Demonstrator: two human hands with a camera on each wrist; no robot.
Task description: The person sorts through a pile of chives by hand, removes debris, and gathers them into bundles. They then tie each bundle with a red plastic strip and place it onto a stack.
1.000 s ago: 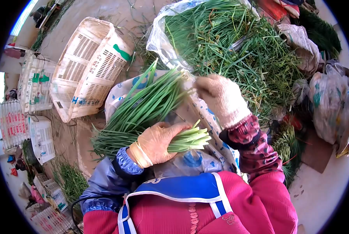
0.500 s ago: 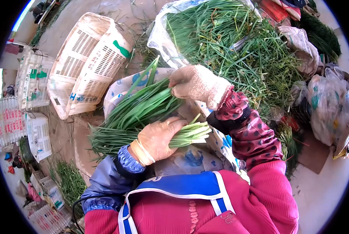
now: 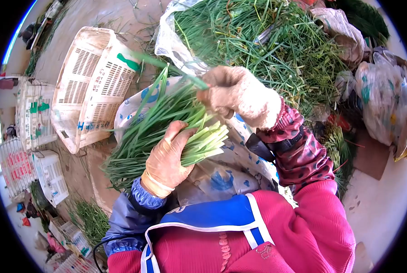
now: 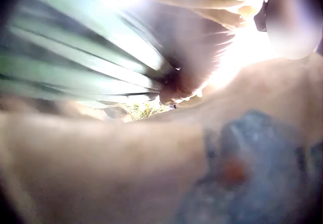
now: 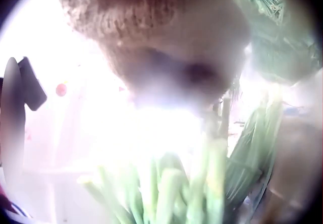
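Observation:
In the head view my left hand (image 3: 168, 157), in a tan glove, grips a thick bunch of garlic chives (image 3: 139, 143). The pale cut stalk ends (image 3: 205, 142) stick out to the right of its thumb, and the leaves fan out to the left. My right hand (image 3: 242, 96), in a fuzzy pale glove, pinches a green leaf (image 3: 195, 81) between curled fingers just above the bunch; the leaf is blurred toward the upper left. In the right wrist view the stalk ends (image 5: 169, 193) lie below the glove (image 5: 151, 22). The left wrist view shows blurred leaves (image 4: 75, 57) up close.
Under the bunch lies a blue-patterned plastic sheet (image 3: 221, 179). A big heap of loose greens (image 3: 276, 59) in clear plastic sits beyond my right hand. A white slatted crate (image 3: 87, 86) stands at left, more crates (image 3: 37, 113) behind it. Plastic bags (image 3: 381, 100) lie at right.
My right hand came in leftward to the bunch and now draws out a leaf. My left hand and its bunch shifted slightly up and left, with the stalk ends tilting upward.

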